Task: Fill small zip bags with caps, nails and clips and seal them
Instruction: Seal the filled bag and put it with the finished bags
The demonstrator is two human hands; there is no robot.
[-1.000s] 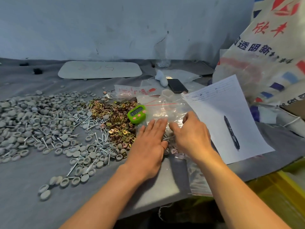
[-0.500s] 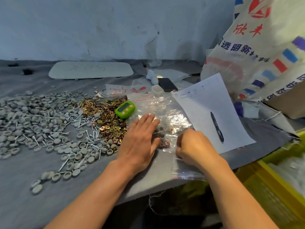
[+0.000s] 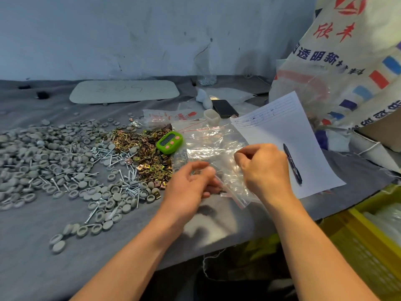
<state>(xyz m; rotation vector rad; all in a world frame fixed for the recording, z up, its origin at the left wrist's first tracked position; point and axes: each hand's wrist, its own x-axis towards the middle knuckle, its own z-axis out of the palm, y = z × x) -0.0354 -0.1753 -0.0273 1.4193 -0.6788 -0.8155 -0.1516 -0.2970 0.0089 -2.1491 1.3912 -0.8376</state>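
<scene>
A clear small zip bag (image 3: 227, 183) with a red seal strip is lifted off the grey cloth between my hands. My left hand (image 3: 191, 183) grips its lower left part with curled fingers, and my right hand (image 3: 262, 168) pinches its upper right edge. Its contents are blurred. Under and behind it lies a stack of empty zip bags (image 3: 208, 140). To the left spread grey caps (image 3: 43, 153), silver nails (image 3: 121, 170) and brass clips (image 3: 147, 153).
A green timer (image 3: 169, 142) sits by the clips. A paper sheet (image 3: 282, 135) with a pen (image 3: 293, 164) lies to the right. A printed sack (image 3: 347, 61) stands at the back right, a yellow crate (image 3: 364, 242) below the table edge. A phone (image 3: 224, 108) lies behind.
Both hands were pressing flat on the bag on the table. They have since curled round it and lifted it; my right hand went from near the table edge up to the bag's top.
</scene>
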